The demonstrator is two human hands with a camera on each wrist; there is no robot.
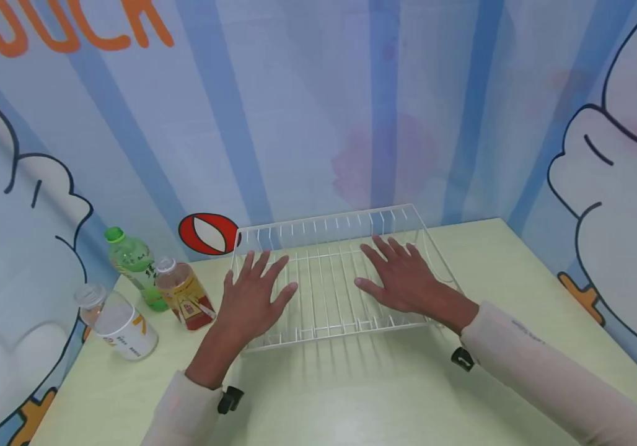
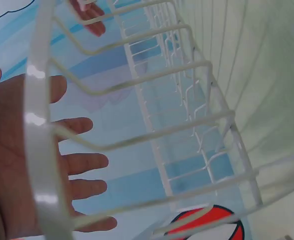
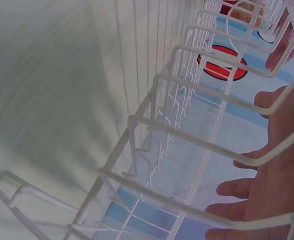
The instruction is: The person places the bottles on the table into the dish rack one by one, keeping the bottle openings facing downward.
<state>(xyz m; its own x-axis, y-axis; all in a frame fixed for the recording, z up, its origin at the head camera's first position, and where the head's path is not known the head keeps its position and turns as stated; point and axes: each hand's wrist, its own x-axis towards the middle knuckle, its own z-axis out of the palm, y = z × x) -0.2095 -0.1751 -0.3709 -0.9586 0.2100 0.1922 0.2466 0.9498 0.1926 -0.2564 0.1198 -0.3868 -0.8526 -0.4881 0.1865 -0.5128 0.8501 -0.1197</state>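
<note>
The rack [image 1: 331, 282] is made of thin white wire, wide and shallow, with many parallel bars across its bottom and low sides around them. It stands upright on the pale green table [image 1: 346, 396], its open side turned upward, its far long edge near the blue striped backdrop [image 1: 307, 124].

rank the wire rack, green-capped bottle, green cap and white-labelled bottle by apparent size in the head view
1. Wire rack
2. Green-capped bottle and white-labelled bottle: too alike to rank, the latter seemingly nearer the camera
3. Green cap
</note>
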